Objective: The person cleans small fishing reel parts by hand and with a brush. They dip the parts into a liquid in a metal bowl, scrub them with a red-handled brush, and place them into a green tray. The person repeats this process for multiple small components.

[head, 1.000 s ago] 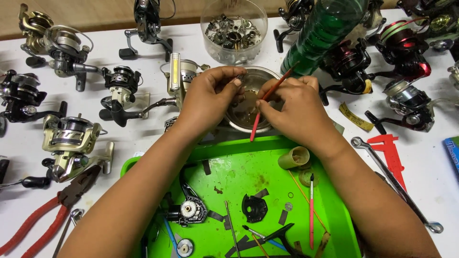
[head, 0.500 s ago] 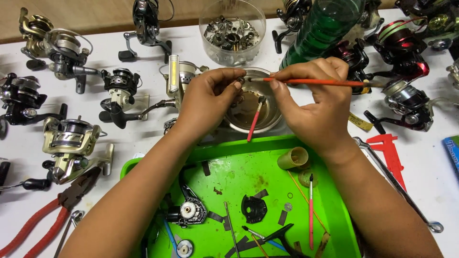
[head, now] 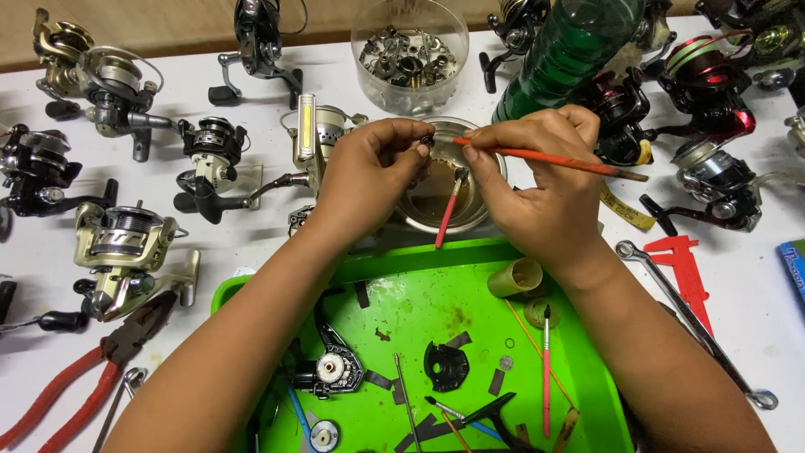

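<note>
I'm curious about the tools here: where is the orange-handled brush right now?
In the head view, the orange-handled brush is held in the right hand, above the small metal bowl, its tip meeting the small part pinched by the left hand.

Few packages here, no screens or signs.

- Clear round tub [head: 409, 59], top centre of the table: transparent plastic, holds a heap of small metal parts.
- Green bottle [head: 579, 42], just right of the tub: translucent, ribbed wall, top cut off by the frame edge. No label visible on it.
- Yellow strip [head: 625, 211], flat on the table right of the right wrist: narrow, label-like, dark print too small to tell.
- Blue pack [head: 792, 262], at the right frame edge: only a corner shows, blue with pale markings.
</note>
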